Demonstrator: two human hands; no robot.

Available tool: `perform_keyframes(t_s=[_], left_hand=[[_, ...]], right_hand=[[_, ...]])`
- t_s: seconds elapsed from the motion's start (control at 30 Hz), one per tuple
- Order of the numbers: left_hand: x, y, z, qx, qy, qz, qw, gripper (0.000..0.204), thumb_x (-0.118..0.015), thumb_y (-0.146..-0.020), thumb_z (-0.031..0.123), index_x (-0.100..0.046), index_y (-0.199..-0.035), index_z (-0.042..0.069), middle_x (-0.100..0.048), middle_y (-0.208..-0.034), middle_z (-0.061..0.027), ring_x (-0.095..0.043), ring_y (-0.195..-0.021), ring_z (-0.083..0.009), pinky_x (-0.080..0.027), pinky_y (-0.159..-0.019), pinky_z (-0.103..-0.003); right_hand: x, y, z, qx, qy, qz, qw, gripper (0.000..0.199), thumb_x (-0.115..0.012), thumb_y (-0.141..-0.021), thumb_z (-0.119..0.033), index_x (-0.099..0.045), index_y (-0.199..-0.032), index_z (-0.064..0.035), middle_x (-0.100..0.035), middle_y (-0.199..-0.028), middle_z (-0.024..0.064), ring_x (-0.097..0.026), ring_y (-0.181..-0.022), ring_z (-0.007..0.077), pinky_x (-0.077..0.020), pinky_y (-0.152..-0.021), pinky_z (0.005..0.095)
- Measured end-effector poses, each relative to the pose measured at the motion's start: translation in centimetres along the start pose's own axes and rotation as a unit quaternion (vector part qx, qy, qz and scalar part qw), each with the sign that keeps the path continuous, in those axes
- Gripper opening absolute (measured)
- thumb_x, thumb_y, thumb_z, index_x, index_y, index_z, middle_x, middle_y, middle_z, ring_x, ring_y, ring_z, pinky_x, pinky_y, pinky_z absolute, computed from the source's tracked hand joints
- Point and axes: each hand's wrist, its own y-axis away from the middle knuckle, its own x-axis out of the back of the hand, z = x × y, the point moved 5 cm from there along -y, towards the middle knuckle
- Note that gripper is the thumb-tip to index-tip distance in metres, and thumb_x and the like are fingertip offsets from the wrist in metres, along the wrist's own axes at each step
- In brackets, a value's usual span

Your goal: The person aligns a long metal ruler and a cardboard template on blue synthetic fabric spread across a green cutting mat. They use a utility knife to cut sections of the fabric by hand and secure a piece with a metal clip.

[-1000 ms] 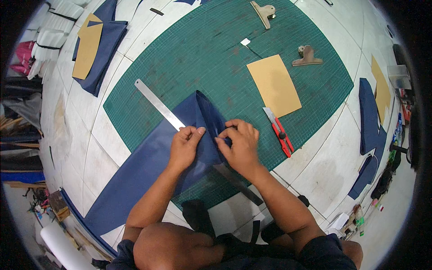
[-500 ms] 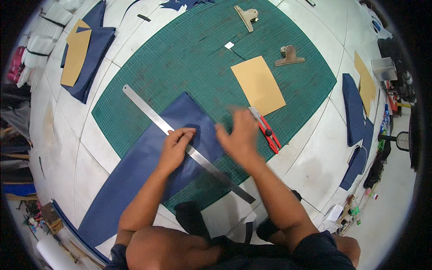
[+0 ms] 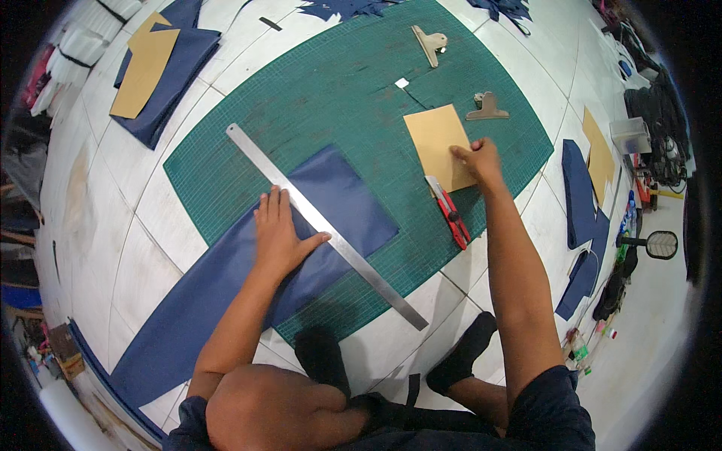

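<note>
My left hand lies flat with its fingers out. Its fingertips and thumb rest on a long steel ruler that crosses dark blue fabric at a slant. The fabric lies partly on a green cutting mat and runs off toward the lower left. At the right edge of a tan card, my right hand has its thumb and fingers closed on the card. A red utility knife with its blade showing lies at the card's lower edge, below that hand.
Two metal bulldog clips lie on the mat's far side, near a small white tag. Folded blue fabric with tan pattern pieces sits far left; more cut blue pieces lie right. My feet in black socks are near the mat's front edge.
My left hand has gone from a pinch at the ruler to lying flat on it. The right hand has moved right and away from me, from left of the knife to the tan card.
</note>
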Motion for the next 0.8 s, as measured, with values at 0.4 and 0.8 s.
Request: perform_keyframes(t_s=[0.4,0.8], left_hand=[[0.3,-0.7,0.5,0.007,-0.004,-0.017,1.0,0.123,-0.082,-0.065,0.065,-0.031,-0.152,-0.005,-0.026,-0.161,-0.0248,-0.021,-0.147,-0.0525,-0.02,-0.117,-0.066],[-1.3,-1.2,1.9,0.06,-0.038,-0.016,0.997,0.134,-0.078,-0.061,0.074,-0.022,-0.155,-0.004,-0.02,-0.157,-0.0331,-0.015,-0.148,-0.0512,-0.012,-0.111,-0.076]], right_hand=[[-2.7,13.3,-11.4,0.143,-0.312,-0.187,0.921,0.041,-0.071,-0.093,-0.017,-0.058,-0.128,-0.001,-0.067,-0.102,0.0069,-0.064,-0.09,0.0155,-0.0512,-0.082,0.0311],[-9.2,15.8,-9.9,0.154,-0.112,-0.102,0.976,0.043,-0.076,-0.087,-0.028,-0.065,-0.123,-0.0084,-0.071,-0.097,0.0165,-0.069,-0.089,0.0279,-0.0534,-0.079,0.0391]])
